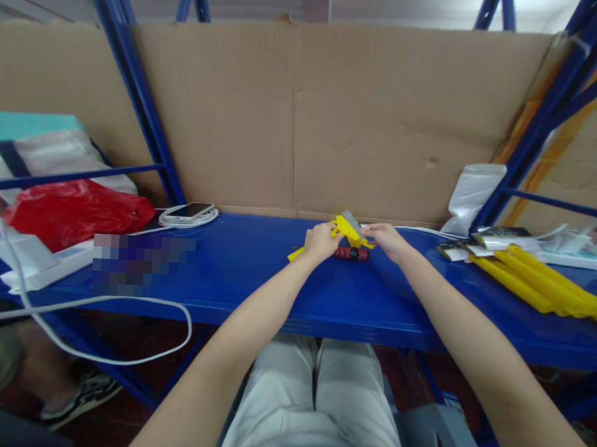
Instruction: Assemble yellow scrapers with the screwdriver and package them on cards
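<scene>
A small yellow piece with a flat grey strip (349, 230) is held up just over the blue tabletop; its exact kind is not clear. My left hand (319, 242) is closed on its left end, fingers bent around the yellow part. At its right end, the fingertips of my right hand (386, 240) are pinched together on the edge. Beneath it lies a red-and-black grip-like object (353, 254), partly covered by the yellow piece. Another flat yellow part (295, 255) pokes out to the left of my left wrist, its remainder hidden.
Long yellow pieces with black-and-white cards (536, 279) lie at the right, near a white plastic bag (472, 199). A phone (192, 210) rests on a coiled white cable at left, beside a red bag (81, 212). Cardboard (364, 120) closes off the back. Another person's shoe (87, 394) shows lower left.
</scene>
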{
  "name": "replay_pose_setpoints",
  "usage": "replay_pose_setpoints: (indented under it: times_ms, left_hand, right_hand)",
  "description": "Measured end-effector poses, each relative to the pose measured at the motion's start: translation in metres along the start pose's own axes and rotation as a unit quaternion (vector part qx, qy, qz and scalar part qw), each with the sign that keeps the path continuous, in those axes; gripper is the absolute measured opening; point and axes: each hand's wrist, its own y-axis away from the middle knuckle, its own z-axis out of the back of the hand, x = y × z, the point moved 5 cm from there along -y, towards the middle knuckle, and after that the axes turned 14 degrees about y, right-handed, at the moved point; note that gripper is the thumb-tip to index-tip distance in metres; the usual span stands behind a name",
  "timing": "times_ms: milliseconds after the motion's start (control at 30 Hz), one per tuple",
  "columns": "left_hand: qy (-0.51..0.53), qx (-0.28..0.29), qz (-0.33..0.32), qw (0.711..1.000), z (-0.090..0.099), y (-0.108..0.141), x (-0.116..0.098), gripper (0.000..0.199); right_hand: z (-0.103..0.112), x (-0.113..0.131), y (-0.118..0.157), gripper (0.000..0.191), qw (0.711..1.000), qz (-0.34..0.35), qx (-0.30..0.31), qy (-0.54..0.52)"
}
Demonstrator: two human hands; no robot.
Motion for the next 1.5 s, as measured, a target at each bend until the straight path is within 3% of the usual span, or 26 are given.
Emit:
replay_pose_setpoints:
  times_ms: [400, 900, 1100, 1267, 1500]
  left_hand:
    - [0.013, 0.001, 0.0, 1.0, 0.001, 0.001, -0.001, 0.03]
    - [0.077, -0.039, -0.059, 0.995, -0.002, -0.003, 0.002, 0.029]
    - [0.059, -0.011, -0.133, 0.989, -0.002, 0.003, -0.007, 0.046]
    - [0.0, 0.017, -0.128, 0.992, -0.001, 0.006, -0.009, 0.041]
    - [-0.003, 0.036, -0.116, 0.993, -0.001, 0.006, -0.01, 0.042]
  right_hand:
    - [0.006, 0.007, 0.0, 0.016, 0.997, 0.043, -0.043, 0.041]
    - [0.001, 0.005, 0.001, 0.011, 0.996, 0.039, -0.006, 0.081]
    - [0.001, 0.01, 0.007, 0.014, 0.998, 0.038, -0.004, 0.058]
    - [0.0, 0.01, 0.007, 0.013, 0.997, 0.04, 0.002, 0.059]
    - [0.0, 0.007, 0.003, 0.009, 0.998, 0.059, 0.01, 0.037]
